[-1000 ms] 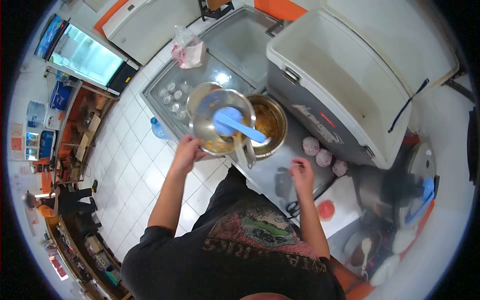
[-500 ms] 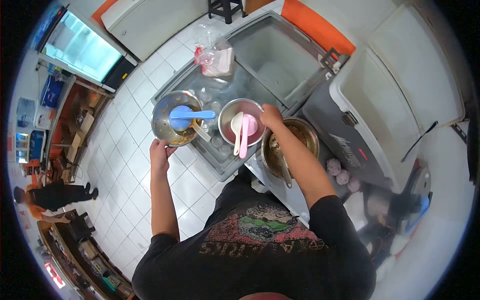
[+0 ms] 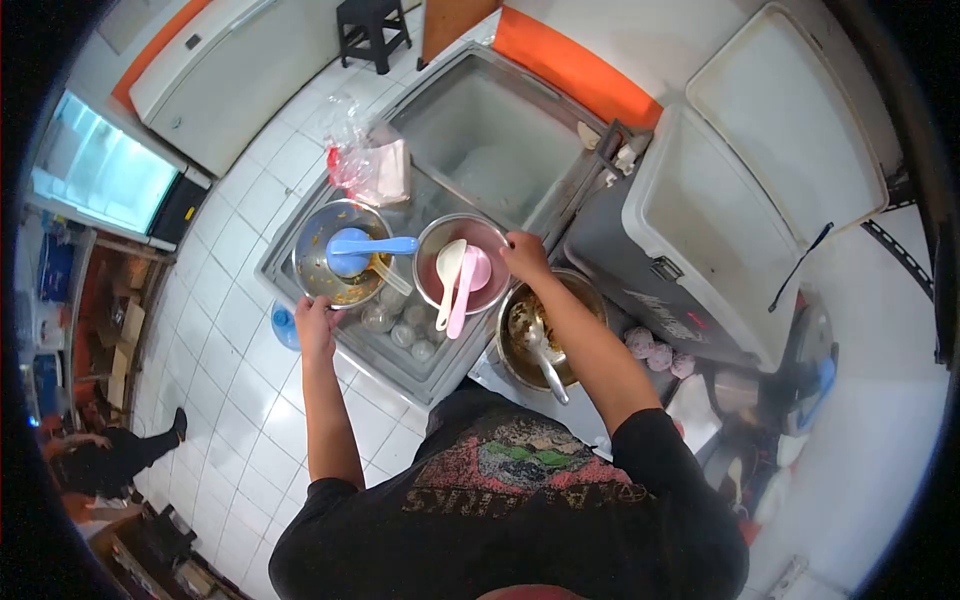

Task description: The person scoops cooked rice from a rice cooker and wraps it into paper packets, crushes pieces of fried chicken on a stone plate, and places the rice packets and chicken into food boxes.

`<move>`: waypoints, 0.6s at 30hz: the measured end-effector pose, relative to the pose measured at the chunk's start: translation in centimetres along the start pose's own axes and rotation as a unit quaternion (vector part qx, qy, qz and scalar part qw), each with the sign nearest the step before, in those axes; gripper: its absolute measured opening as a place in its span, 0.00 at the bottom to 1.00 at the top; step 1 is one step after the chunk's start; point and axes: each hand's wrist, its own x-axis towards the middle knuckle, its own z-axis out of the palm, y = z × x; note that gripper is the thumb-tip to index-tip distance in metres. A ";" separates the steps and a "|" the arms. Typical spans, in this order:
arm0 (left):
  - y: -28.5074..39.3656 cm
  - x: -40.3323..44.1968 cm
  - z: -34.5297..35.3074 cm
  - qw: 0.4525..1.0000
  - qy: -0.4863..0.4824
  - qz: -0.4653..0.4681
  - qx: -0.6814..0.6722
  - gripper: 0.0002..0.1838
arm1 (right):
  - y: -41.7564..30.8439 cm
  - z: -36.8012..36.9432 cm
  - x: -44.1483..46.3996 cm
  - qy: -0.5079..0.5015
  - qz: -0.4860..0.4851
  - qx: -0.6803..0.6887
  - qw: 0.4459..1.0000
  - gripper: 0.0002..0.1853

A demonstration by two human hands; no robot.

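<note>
Metal in our grip: our left hand point(image 3: 318, 325) pinches the left bowl point(image 3: 311, 265) by its rim, our right hand point(image 3: 525, 257) the middle bowl point(image 3: 478, 232).

Left of centre, the left bowl carries a blue scoop point(image 3: 348, 254); at centre, the other a cream spoon point(image 3: 452, 265) and pink scoop point(image 3: 463, 290). Just below right, a larger bowl point(image 3: 514, 360) holds a metal spoon point(image 3: 547, 363). A plastic bag point(image 3: 380, 172) lies upper left of centre; a grey cooler point(image 3: 608, 238) stands open, upper right.

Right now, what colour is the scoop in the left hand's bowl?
The scoop is blue, handle included; the head view shows it best.
</note>
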 end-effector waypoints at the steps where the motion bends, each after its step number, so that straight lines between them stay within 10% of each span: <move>1: 0.3 0.4 0.8 1.000 -0.010 0.006 -0.015 0.12 | 0.5 0.0 0.4 -0.003 -0.005 0.002 1.000 0.10; 18: 1.0 5.2 11.8 0.991 -0.127 -0.007 0.050 0.06 | -1.9 -14.0 -8.5 -0.009 0.163 0.197 0.967 0.11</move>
